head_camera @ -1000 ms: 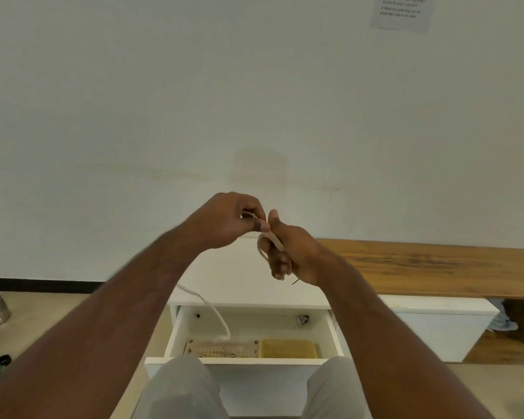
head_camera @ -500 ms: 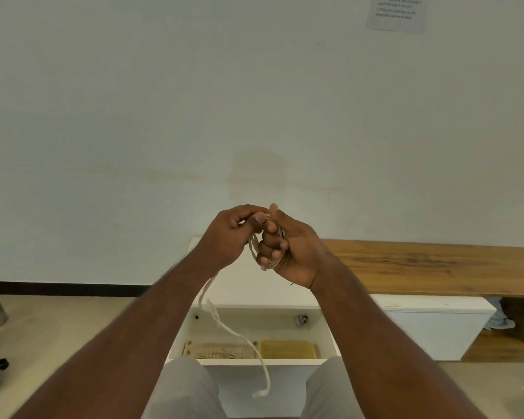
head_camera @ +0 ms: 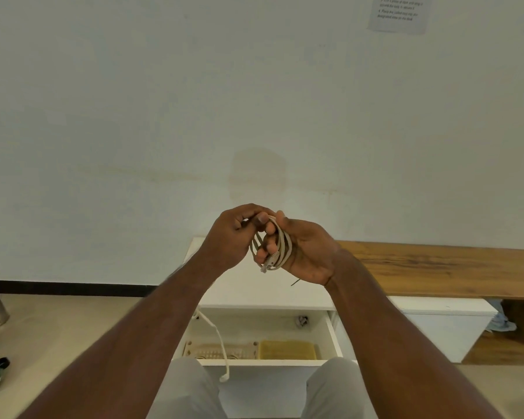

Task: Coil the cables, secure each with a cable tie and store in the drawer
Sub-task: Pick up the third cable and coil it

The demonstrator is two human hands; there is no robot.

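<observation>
Both hands grip the cable (head_camera: 280, 247) — coiled around right hand (head_camera: 303, 252), seemingly pinched by left hand (head_camera: 233, 237).

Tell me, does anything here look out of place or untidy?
One loose end: most of the beige cable is coiled in the right hand, the left hand pinching it, but its tail hangs uncoiled in front of the open drawer. A thin dark strip, perhaps a cable tie, pokes out below the right hand.
</observation>
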